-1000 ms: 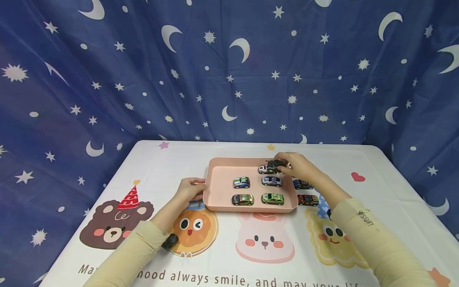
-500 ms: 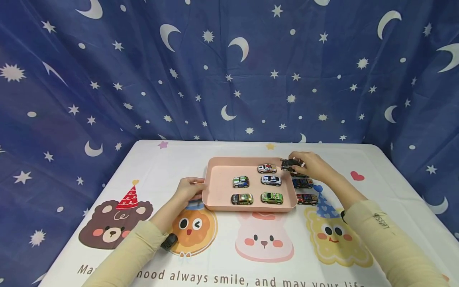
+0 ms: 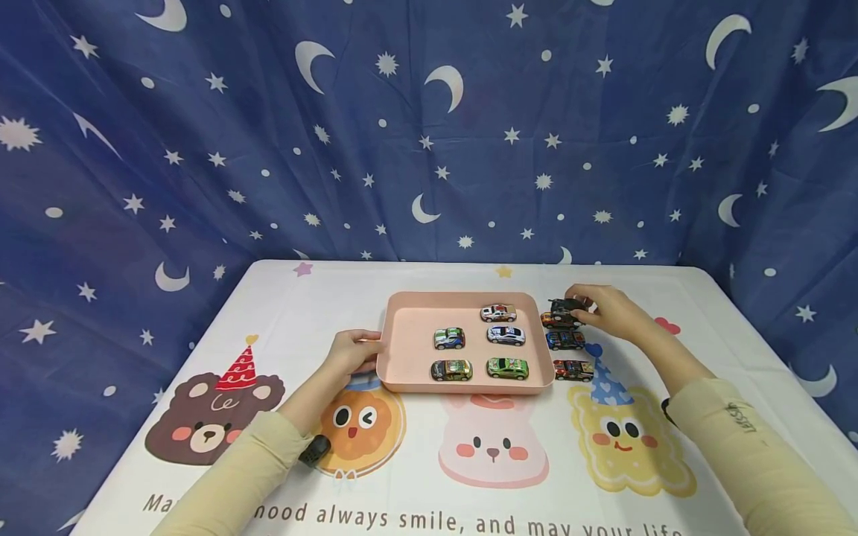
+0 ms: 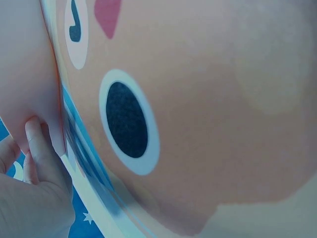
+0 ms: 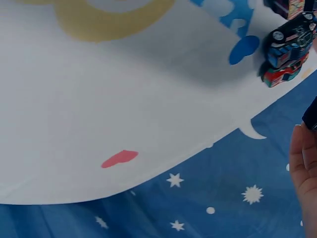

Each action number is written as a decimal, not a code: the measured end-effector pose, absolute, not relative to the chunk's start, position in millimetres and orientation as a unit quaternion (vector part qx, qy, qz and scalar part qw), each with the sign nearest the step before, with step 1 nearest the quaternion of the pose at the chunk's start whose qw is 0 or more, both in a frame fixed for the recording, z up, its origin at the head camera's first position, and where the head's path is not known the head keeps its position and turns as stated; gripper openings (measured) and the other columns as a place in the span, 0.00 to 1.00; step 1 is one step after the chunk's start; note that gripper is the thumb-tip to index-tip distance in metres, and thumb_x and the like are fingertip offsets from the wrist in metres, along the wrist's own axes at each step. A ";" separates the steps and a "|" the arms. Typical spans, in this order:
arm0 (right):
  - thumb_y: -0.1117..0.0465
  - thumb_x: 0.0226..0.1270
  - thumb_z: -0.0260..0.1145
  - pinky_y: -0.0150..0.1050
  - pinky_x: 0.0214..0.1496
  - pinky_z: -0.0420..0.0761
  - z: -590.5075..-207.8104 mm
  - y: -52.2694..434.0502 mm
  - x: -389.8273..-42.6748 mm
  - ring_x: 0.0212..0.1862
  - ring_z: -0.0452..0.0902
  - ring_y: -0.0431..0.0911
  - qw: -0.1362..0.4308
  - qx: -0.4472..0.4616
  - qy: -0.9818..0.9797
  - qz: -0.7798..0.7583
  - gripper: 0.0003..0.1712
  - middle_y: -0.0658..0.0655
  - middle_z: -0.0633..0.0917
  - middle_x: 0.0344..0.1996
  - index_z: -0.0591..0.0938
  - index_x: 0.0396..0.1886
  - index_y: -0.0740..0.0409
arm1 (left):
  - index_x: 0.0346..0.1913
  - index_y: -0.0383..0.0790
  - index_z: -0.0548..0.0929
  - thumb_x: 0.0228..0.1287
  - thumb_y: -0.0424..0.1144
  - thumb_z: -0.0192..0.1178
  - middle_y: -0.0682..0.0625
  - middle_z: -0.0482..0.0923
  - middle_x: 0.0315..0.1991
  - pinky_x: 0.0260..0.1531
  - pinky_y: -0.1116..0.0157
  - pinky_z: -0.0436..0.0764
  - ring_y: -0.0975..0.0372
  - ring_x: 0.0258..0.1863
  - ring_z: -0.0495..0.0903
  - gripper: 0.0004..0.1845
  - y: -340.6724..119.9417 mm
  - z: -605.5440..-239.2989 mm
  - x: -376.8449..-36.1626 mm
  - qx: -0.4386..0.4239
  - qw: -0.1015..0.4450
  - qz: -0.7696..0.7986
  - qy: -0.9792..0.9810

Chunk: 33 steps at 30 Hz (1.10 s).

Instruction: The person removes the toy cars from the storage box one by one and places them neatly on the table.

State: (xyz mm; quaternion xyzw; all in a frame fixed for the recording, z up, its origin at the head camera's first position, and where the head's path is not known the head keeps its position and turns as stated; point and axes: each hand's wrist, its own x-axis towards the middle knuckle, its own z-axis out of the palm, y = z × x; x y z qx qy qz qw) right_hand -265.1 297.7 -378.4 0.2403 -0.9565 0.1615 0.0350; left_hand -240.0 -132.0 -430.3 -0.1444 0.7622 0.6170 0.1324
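Well, from the head view, the right hand (image 3: 606, 309) pinched the black car (image 3: 565, 305) by its right end, over the orange car (image 3: 556, 321) beside the tray (image 3: 409, 324), perhaps to leave its underside free; the left hand (image 3: 351, 353) gripped the tray's left rim, probably to steady it. The left wrist view showed fingers nipping that wall; the right wrist view cropped its hand's grip, so I couldn't judge tightness.
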 end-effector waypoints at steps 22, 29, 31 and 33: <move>0.71 0.59 0.64 0.55 0.42 0.82 -394.5 339.6 -265.3 0.38 0.80 0.59 0.012 0.225 -0.963 0.147 0.12 0.67 0.83 0.37 0.77 0.43 0.70 | 0.54 0.30 0.77 0.59 0.31 0.61 0.51 0.80 0.29 0.21 0.76 0.82 0.69 0.23 0.80 0.19 -132.5 -430.9 -239.3 -0.141 0.135 0.618 0.761; 0.73 0.59 0.63 0.55 0.44 0.82 -401.6 344.1 -269.5 0.40 0.81 0.61 0.007 0.232 -0.963 0.134 0.11 0.68 0.83 0.37 0.77 0.43 0.71 | 0.54 0.30 0.78 0.59 0.31 0.62 0.50 0.80 0.30 0.20 0.76 0.82 0.69 0.23 0.80 0.19 -133.0 -432.2 -238.9 -0.146 0.132 0.618 0.761; 0.74 0.59 0.63 0.56 0.44 0.81 -401.9 344.3 -270.9 0.40 0.81 0.62 0.006 0.231 -0.964 0.130 0.11 0.68 0.83 0.37 0.77 0.42 0.70 | 0.54 0.30 0.78 0.59 0.31 0.61 0.49 0.80 0.31 0.21 0.76 0.82 0.69 0.24 0.80 0.20 -133.3 -431.8 -239.2 -0.143 0.132 0.617 0.762; 0.74 0.58 0.63 0.56 0.45 0.81 -402.0 343.9 -272.2 0.41 0.81 0.61 0.003 0.229 -0.965 0.124 0.11 0.67 0.84 0.36 0.77 0.42 0.70 | 0.54 0.30 0.78 0.59 0.31 0.62 0.49 0.81 0.32 0.22 0.76 0.83 0.69 0.24 0.80 0.20 -133.2 -431.2 -239.5 -0.145 0.132 0.616 0.763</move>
